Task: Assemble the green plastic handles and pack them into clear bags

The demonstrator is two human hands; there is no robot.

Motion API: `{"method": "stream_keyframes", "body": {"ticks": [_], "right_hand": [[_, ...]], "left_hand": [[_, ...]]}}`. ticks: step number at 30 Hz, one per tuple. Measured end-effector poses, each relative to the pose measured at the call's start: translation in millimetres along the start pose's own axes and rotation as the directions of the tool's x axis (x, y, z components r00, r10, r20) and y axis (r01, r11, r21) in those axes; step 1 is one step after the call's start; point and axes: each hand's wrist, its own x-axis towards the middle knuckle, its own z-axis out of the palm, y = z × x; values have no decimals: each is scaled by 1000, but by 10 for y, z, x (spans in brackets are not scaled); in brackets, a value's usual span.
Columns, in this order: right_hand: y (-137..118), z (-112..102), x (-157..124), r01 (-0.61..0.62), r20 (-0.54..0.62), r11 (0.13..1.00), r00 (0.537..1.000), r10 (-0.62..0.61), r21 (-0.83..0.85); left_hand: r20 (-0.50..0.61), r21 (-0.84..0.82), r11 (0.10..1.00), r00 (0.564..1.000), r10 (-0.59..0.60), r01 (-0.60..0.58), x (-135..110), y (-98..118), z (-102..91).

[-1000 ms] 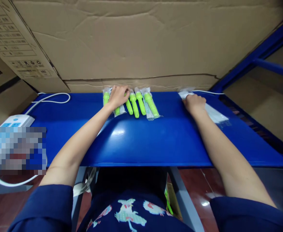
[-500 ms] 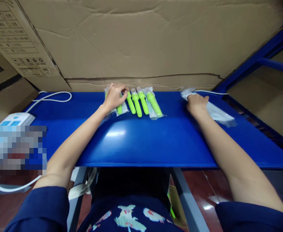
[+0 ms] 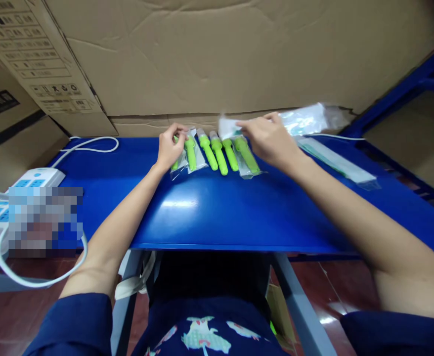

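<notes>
My right hand (image 3: 267,136), blurred by motion, grips a clear plastic bag (image 3: 306,118) with a whitish strip, raised over the right end of a row of green sticks. At the row's left end, my left hand (image 3: 170,143) has its fingers curled over the top of a bagged lime-green stick (image 3: 175,160); its fingertips partly hide the contact. Beside it lies another bagged green stick (image 3: 191,153). Several unbagged green sticks (image 3: 220,158) with translucent tips follow. A further bagged green stick (image 3: 247,155) lies under my right hand.
Another flat clear packet (image 3: 339,160) lies on the right of the blue table (image 3: 202,212). Cardboard (image 3: 217,64) walls the back. A white power strip (image 3: 27,185) and its cable (image 3: 94,143) occupy the left. A blue metal frame (image 3: 398,104) stands at the right.
My right hand has lifted a bag from the right side and carried it left toward the green sticks. My left hand has shifted slightly left along the row, uncovering the second bagged stick.
</notes>
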Motion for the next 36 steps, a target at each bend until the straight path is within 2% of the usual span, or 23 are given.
{"method": "stream_keyframes", "body": {"ticks": [2,4,6,8,10,11,13,16,18,21,23,25,26,29,33,36], "right_hand": [[-252,88,89,230,-83,973,970,-227,29],[-494,145,156,401,-126,916,910,-396,20],[-700,162,213,520,-115,854,849,-516,7],[-843,159,268,585,-85,811,807,-585,-19],[-909,168,321,622,-59,780,778,-626,-73],[-913,183,344,634,-50,767,766,-640,-105],[-881,230,374,645,-47,749,752,-657,-149],[-794,309,369,622,-77,772,770,-633,-129],[-748,343,345,536,-111,840,832,-543,-86],[-698,378,329,238,-123,971,963,-240,-33],[-657,411,354,11,-49,1000,999,-12,-24],[-613,461,402,-133,73,990,988,136,-38],[-595,489,430,-159,138,986,977,164,-47],[-601,554,506,-135,287,989,947,148,-62],[-744,567,584,-159,350,984,920,177,-80],[-840,548,635,-177,366,982,911,188,-64]], "left_hand": [[6,-147,983,994,-112,111,35,-3,16],[46,-265,934,970,-237,241,77,41,0],[176,-362,844,919,-354,395,108,127,-55],[399,-425,716,824,-402,554,113,218,-132],[565,-429,613,727,-392,664,91,263,-196],[604,-415,589,694,-391,694,76,258,-216],[622,-378,598,673,-401,706,50,191,-228],[514,-373,689,757,-404,621,50,4,-207],[408,-413,712,814,-412,568,77,-127,-198],[246,-485,705,854,-459,518,124,-288,-214],[176,-534,690,863,-474,488,139,-365,-238],[167,-573,673,870,-464,468,135,-418,-261],[178,-584,666,873,-453,464,128,-436,-268],[210,-600,658,883,-419,455,101,-452,-267],[246,-635,649,906,-345,420,81,-422,-239],[254,-636,649,907,-336,418,82,-414,-222]]}}
